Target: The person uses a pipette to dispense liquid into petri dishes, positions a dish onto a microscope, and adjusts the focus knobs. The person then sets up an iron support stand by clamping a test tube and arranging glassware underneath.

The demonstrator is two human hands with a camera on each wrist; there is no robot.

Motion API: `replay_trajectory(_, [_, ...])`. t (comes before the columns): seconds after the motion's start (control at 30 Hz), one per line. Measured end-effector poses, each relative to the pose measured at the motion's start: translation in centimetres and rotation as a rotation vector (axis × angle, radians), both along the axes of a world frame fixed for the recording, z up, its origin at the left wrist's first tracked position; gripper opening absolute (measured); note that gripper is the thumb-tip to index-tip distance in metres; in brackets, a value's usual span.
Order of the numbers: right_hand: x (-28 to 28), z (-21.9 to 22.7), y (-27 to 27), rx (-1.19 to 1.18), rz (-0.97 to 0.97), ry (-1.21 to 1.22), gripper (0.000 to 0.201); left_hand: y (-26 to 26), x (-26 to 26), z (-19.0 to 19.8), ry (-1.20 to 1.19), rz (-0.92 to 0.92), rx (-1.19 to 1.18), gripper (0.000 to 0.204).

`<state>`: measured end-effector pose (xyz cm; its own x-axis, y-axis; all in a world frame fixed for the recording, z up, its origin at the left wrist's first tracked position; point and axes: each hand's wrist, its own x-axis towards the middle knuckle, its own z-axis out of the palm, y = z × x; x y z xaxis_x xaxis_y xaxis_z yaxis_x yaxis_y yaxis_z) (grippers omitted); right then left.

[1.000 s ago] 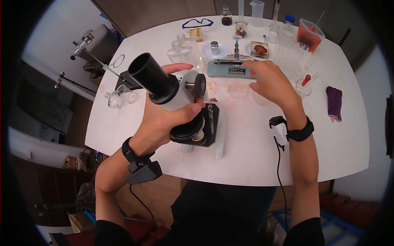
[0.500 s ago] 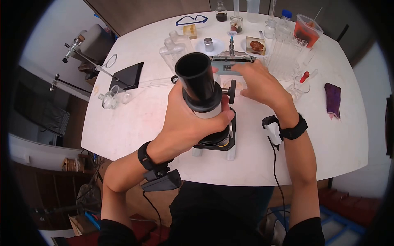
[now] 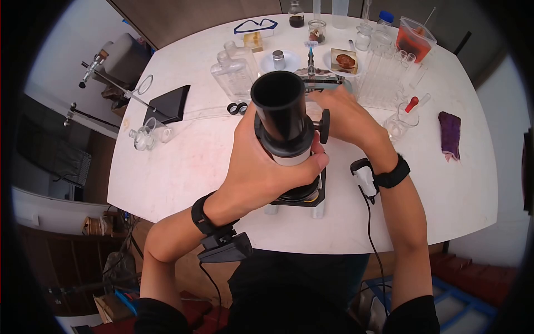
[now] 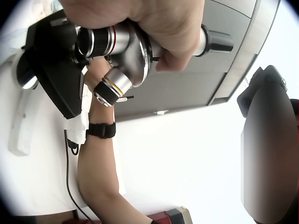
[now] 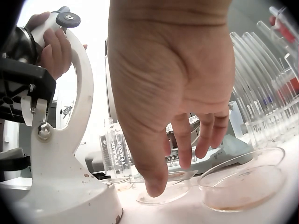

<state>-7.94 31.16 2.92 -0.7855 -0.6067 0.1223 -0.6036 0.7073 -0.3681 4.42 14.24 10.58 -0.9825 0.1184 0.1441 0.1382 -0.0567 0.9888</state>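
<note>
The microscope (image 3: 281, 111) stands upright at the near middle of the table, black eyepiece tube on top. My left hand (image 3: 267, 167) grips its pale neck just below the tube; in the left wrist view, the fingers curl round it above the objectives (image 4: 112, 86). My right hand (image 3: 347, 117) reaches past the focus knob (image 3: 325, 126). In the right wrist view that hand (image 5: 173, 88) hangs over glass petri dishes (image 5: 243, 182), its fingers relaxed and pointing down, holding nothing visible. Behind it is the green balance (image 5: 229, 149).
A rack of test tubes (image 3: 378, 78) and a beaker with a red-capped dropper (image 3: 411, 104) stand right. Clear bottles (image 3: 233, 72), two small black rings (image 3: 237, 108) and a black stand base (image 3: 168, 104) lie left. A purple cloth (image 3: 450, 133) is far right.
The microscope, in my left hand's grip, has moved right and come more upright in the head view. My right hand has shifted slightly left, and the small black rings have come into sight.
</note>
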Motion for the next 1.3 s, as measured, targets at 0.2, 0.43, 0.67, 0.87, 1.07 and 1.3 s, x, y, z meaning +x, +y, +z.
replay_trajectory(0.2, [-0.3, -0.2, -0.1, -0.001, 0.062, -0.024, 0.065, -0.7, -0.3, 0.0, 0.064, -0.051, -0.053, 0.07])
replay_trajectory(0.43, [-1.1, -1.6, -0.2, -0.007, 0.09, 0.027, 0.065, -3.5, -0.8, 0.0, 0.176, -0.183, -0.134, 0.088])
replay_trajectory(0.67, [-1.5, -2.4, -0.1, -0.032, 0.126, 0.026, 0.067, -5.1, -1.8, -1.9, 0.201, -0.132, 0.003, 0.08])
replay_trajectory(0.87, [-1.7, -3.2, 0.4, -0.175, 0.183, 0.07, 0.067, -6.6, -3.1, -5.2, 0.199, -0.068, 0.196, 0.055])
replay_trajectory(1.07, [-1.2, -2.7, 0.7, -0.316, 0.189, -0.032, 0.067, -7.2, -3.2, -9.0, 0.159, 0.065, 0.167, 0.031])
replay_trajectory(1.3, [-0.4, -0.9, 0.0, -0.405, 0.207, -0.074, 0.063, -8.6, -3.8, -10.7, 0.156, 0.123, 0.109, 0.022])
